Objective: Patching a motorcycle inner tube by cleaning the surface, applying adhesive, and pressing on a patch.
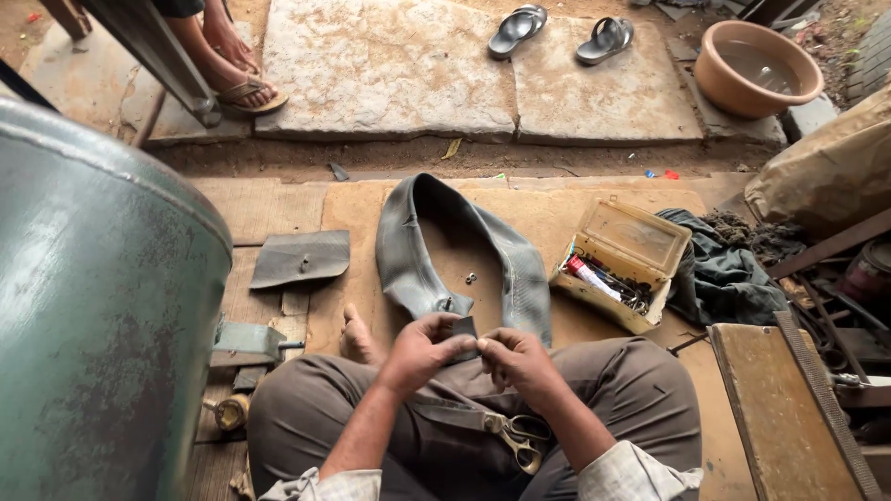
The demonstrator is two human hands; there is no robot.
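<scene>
Wooden boards and a sheet of cardboard [557,218] cover the ground where a person sits cross-legged, with stone slabs [390,65] beyond a strip of dirt. Take the tube [413,260], a limp grey inner tube lying in a loop on the cardboard, as the landmark. Just nearer the person than the tube's near end, above the lap, the left hand [422,348] and right hand [515,357] meet on a small dark patch [464,327]. Both pinch it: the left hand's fingertips close on its left edge, and the right hand's curled fingers grip its right side. Scissors [518,436] lie on the lap, below the hands. Two small nuts [471,277] sit inside the tube's loop. Left of the tube lies a flat rubber piece [302,258], and farther left stands a big green drum [102,306]. Right of the tube an open tin box [624,264] holds small bits, with a dark cloth [729,274] beside it. Beyond the tube, on the slabs, are two sandals [561,32], a clay basin [756,67], and another person's sandalled foot [243,88].
</scene>
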